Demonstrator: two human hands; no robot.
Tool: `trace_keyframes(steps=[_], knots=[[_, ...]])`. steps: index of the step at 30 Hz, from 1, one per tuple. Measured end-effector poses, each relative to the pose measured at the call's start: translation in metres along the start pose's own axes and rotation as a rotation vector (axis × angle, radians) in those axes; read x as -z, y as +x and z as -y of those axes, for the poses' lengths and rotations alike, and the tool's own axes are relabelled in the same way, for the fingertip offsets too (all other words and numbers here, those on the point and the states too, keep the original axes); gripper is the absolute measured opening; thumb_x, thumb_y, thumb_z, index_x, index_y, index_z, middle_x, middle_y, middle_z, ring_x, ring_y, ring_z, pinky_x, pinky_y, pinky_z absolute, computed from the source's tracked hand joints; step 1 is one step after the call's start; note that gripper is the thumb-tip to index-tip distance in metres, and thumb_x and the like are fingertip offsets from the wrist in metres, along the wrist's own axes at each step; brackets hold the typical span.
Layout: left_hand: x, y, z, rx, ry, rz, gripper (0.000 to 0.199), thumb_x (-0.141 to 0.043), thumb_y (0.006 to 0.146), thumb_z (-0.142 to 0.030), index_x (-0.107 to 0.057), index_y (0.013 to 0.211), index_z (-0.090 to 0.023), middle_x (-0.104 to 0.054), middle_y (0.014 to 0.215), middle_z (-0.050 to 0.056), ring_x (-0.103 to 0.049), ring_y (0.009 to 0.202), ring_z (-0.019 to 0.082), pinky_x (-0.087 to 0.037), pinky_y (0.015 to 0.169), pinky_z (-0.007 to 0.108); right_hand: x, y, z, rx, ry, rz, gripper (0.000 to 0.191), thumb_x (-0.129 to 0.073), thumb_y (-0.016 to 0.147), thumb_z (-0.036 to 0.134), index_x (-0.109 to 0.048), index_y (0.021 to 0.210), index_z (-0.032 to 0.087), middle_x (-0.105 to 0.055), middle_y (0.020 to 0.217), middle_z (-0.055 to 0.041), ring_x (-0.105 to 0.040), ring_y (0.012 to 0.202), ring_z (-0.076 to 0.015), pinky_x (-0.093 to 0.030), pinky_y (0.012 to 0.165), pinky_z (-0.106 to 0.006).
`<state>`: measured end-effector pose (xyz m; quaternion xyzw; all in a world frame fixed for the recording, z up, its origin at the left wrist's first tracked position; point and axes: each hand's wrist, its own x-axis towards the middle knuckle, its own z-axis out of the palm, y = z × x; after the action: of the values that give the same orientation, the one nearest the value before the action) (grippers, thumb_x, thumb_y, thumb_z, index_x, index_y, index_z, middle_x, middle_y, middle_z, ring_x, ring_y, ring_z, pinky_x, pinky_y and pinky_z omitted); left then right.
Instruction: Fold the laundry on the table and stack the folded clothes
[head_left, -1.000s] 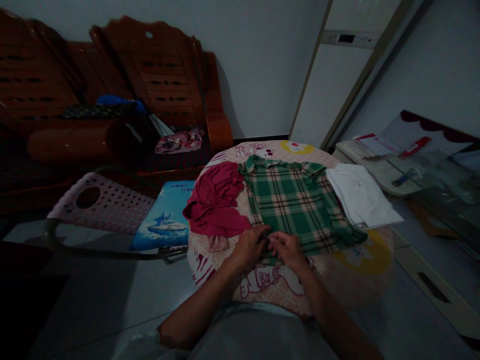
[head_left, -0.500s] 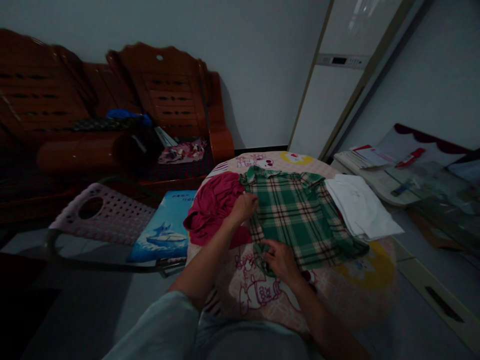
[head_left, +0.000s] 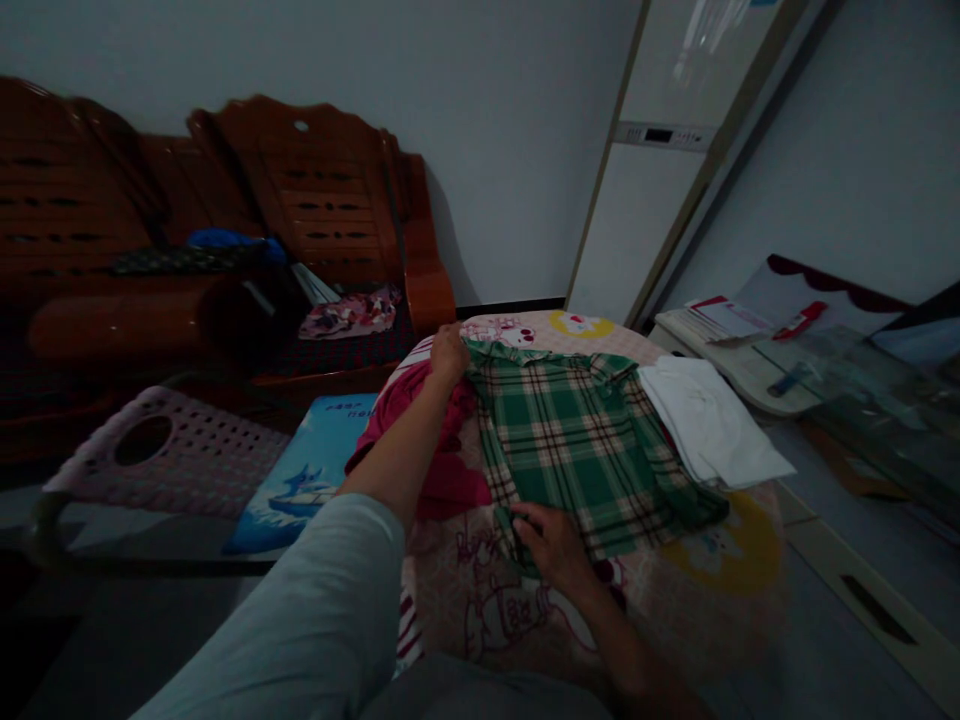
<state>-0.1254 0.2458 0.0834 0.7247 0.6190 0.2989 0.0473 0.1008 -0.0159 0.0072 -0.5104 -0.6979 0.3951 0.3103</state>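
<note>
A green plaid shirt [head_left: 562, 430] lies spread on the round table. At its far left corner my left hand [head_left: 450, 356] is closed on the shirt's edge. My right hand [head_left: 551, 540] pinches the near left end of the same shirt, thumb and fingers together on the cloth. Crumpled dark pink clothing [head_left: 450, 475] lies just left of the shirt, partly hidden under my left forearm. To the right, a folded white garment [head_left: 712, 420] touches the plaid shirt's side.
A patterned tablecloth [head_left: 517, 610] covers the table. On the left stand a woven chair [head_left: 180, 450] with a blue picture cushion [head_left: 300, 480] and a wooden sofa [head_left: 322, 210]. A glass-topped side table [head_left: 795, 400] holds papers at the right.
My left hand has moved away from me to the shirt's far left corner. My right hand stays at the near left end. The whole view has shifted slightly.
</note>
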Motion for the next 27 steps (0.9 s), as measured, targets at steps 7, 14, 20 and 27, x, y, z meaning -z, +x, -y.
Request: trace_keyframes(steps=[7,14,20,27], knots=[[-0.032,-0.043,-0.013,0.232,0.164,0.286,0.035,-0.057,0.086,-0.021,-0.066,0.119,-0.019,-0.069,0.118,0.013,-0.062,0.114,0.029,-0.048,0.099,0.037,0.001,0.007,-0.005,-0.09,0.097,0.036,0.031,-0.049,0.088,0.039,-0.067,0.074,0.018,-0.064,0.062,-0.0007,-0.059,0.054,-0.0127,-0.04,0.051,-0.022],[-0.037,-0.032,-0.005,0.317,0.124,0.279,0.044,-0.053,0.086,-0.016,-0.064,0.129,-0.02,-0.065,0.13,0.012,-0.059,0.121,0.028,-0.045,0.104,0.036,-0.006,0.011,-0.013,-0.381,0.367,-0.117,0.031,-0.053,0.077,0.048,-0.059,0.078,0.018,-0.061,0.058,0.002,-0.05,0.035,-0.0097,-0.031,0.032,-0.019],[-0.044,-0.03,0.007,0.285,-0.034,0.324,0.041,-0.058,0.084,-0.015,-0.07,0.121,-0.027,-0.07,0.122,0.002,-0.065,0.113,0.021,-0.048,0.098,0.026,0.002,0.02,0.0,-0.272,0.078,-0.123,0.031,-0.05,0.084,0.035,-0.065,0.105,0.018,-0.06,0.058,0.0019,-0.054,0.042,-0.0128,-0.039,0.04,-0.022],[-0.049,-0.037,0.017,0.289,-0.178,0.315,0.039,-0.058,0.083,-0.013,-0.072,0.118,-0.023,-0.076,0.103,0.002,-0.071,0.093,0.017,-0.052,0.087,0.024,0.007,0.024,0.008,-0.234,0.01,0.153,0.017,-0.05,0.088,0.027,-0.066,0.088,0.02,-0.057,0.05,0.0042,-0.056,0.044,-0.0121,-0.039,0.046,-0.02]])
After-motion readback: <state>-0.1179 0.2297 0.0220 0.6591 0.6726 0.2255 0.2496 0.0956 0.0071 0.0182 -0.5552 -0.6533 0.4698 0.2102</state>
